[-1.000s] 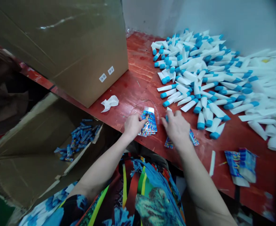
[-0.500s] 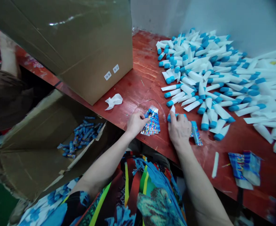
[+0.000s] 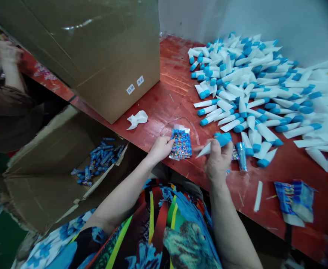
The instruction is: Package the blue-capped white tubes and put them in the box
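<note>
My left hand (image 3: pixel 160 149) pinches the near edge of a small stack of blue, colourfully printed wrappers (image 3: pixel 182 145) lying on the table. To its right, my right hand (image 3: pixel 217 164) holds a white tube with a blue end (image 3: pixel 223 139) between thumb and fingers, the white pointed end aimed left. A blue packed tube (image 3: pixel 241 157) lies just right of that hand, over a bit of printed film. Beyond the right hand spreads a large pile of white tubes with blue ends (image 3: pixel 253 89).
A tall cardboard box (image 3: pixel 116 67) stands on the red table (image 3: pixel 172 101), a crumpled white scrap (image 3: pixel 137 119) beside it. Below left, an open carton (image 3: pixel 40 186) holds blue packed tubes (image 3: pixel 105 155). More printed wrappers (image 3: pixel 294 201) lie right. Another person's hands (image 3: pixel 8 56) show far left.
My right hand has lifted from the table and turned, bringing the tube up into view. My left hand stays at the wrapper stack. The view has shifted slightly.
</note>
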The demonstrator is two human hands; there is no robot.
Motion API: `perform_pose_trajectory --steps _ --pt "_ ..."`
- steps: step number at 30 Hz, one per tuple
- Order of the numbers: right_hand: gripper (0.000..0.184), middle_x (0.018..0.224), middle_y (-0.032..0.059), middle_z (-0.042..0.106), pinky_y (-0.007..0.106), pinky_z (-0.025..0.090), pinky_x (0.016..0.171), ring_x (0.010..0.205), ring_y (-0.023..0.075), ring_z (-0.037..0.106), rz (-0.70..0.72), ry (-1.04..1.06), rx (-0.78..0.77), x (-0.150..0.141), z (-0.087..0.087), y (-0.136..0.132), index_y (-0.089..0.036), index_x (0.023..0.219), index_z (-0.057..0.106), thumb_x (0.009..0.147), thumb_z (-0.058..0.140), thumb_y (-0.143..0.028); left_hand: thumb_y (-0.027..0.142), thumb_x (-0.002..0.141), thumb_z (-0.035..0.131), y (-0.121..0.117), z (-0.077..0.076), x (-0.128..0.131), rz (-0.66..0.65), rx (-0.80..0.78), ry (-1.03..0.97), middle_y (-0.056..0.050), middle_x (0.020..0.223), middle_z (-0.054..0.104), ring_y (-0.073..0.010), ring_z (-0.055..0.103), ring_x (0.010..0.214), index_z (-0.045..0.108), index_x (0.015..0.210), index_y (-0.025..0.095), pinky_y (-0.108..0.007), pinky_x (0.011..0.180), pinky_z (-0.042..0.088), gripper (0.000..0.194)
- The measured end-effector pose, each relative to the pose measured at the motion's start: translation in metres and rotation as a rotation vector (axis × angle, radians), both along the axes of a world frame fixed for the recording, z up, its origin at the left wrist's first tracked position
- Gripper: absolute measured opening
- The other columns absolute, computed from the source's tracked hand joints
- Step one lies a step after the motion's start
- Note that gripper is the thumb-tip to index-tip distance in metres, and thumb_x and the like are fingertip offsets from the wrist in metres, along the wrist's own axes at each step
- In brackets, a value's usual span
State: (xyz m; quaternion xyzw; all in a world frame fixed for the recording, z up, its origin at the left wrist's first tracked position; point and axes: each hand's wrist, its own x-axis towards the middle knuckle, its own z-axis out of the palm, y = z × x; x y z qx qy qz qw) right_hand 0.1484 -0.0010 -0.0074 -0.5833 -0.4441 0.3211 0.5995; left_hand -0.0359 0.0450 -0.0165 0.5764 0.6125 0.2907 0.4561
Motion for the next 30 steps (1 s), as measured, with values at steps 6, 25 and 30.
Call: perform_pose_trajectory --steps 6,25,30 --pt "0.049 0.066 -0.0082 0.056 0.025 0.037 0.046 0.048 0.0104 0.045 0.156 0.221 -0.310 -0.017 -0.011 -0.002 -0.025 0.096 0.058 0.071 0.082 -0.058 0.025 0.092 0.058 -0.004 0.009 -0.004 0.039 0.017 -0.044 0.002 0.055 0.047 -0.0129 0.042 0.060 0.052 0.055 0.018 -0.027 0.058 0.027 0.039" --pt "0.053 0.082 -0.0052 0.064 0.029 0.051 0.069 0.070 0.0140 0.057 0.203 0.234 -0.248 -0.026 -0.005 0.009 -0.024 0.110 0.063 0.066 0.087 -0.044 0.031 0.088 0.077 -0.026 0.022 0.020 0.184 -0.325 -0.713 0.006 0.044 0.043 -0.0038 0.034 0.037 0.057 0.065 0.015 -0.020 0.042 0.020 0.035" --pt "0.053 0.078 -0.0067 0.059 0.026 0.046 0.060 0.064 0.0126 0.052 0.155 0.196 -0.221 -0.025 -0.012 0.008 -0.024 0.118 0.062 0.073 0.083 -0.043 0.035 0.082 0.084 -0.029 0.022 0.030 0.285 -0.324 -0.743 0.007 0.043 0.043 -0.0031 0.033 0.036 0.053 0.062 0.017 -0.020 0.041 0.018 0.041"
